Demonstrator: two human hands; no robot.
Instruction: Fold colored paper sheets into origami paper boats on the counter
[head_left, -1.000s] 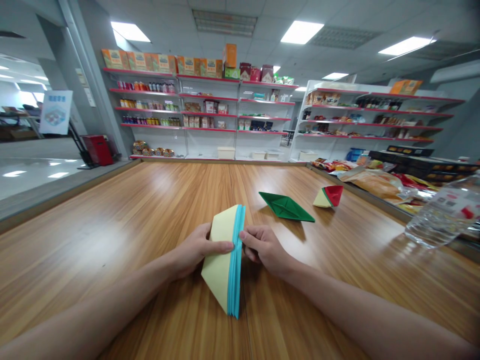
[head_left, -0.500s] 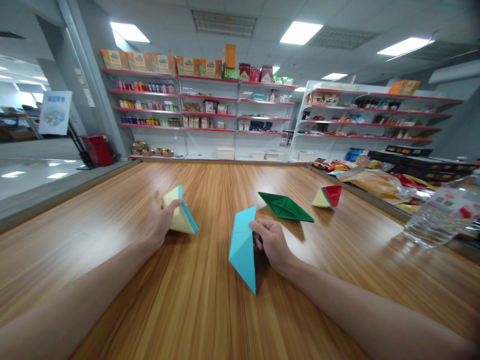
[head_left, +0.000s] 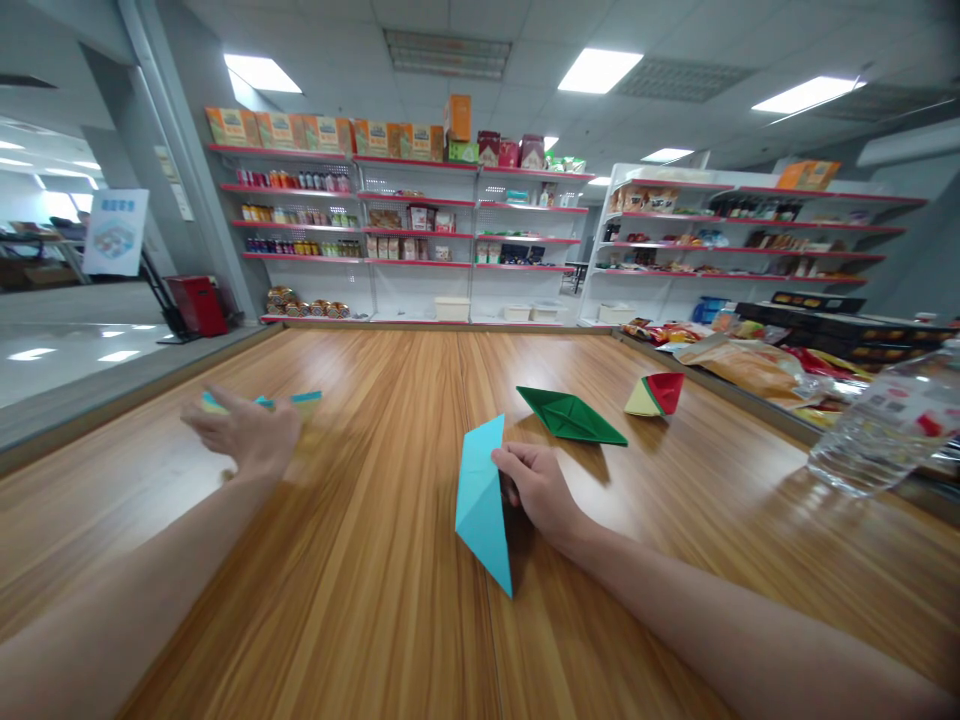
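My right hand (head_left: pixel 544 490) is closed on a light blue folded paper boat (head_left: pixel 480 505), pinching its right edge so that it stands on end, its folded side toward me. My left hand (head_left: pixel 244 425), blurred by motion, is at the left of the table over a yellow and light blue paper boat (head_left: pixel 307 398). Its fingers look stretched leftward, and most of this boat is hidden behind them; whether they grip it I cannot make out. Beyond my right hand lies a green paper boat (head_left: pixel 574 415). Farther right rests a small red, green and yellow folded paper piece (head_left: pixel 656 395).
A wooden table (head_left: pixel 405 600) with a raised border spreads before me. At its right edge are a clear plastic bottle (head_left: pixel 877 430) and bagged snacks (head_left: pixel 742 365). Stocked shelves (head_left: pixel 420 205) stand behind the table, a red box (head_left: pixel 199 305) on the floor to the left.
My left hand has swung left with the yellow and blue boat, which has turned from steeply tilted to nearly level. My right hand and the light blue boat have barely shifted.
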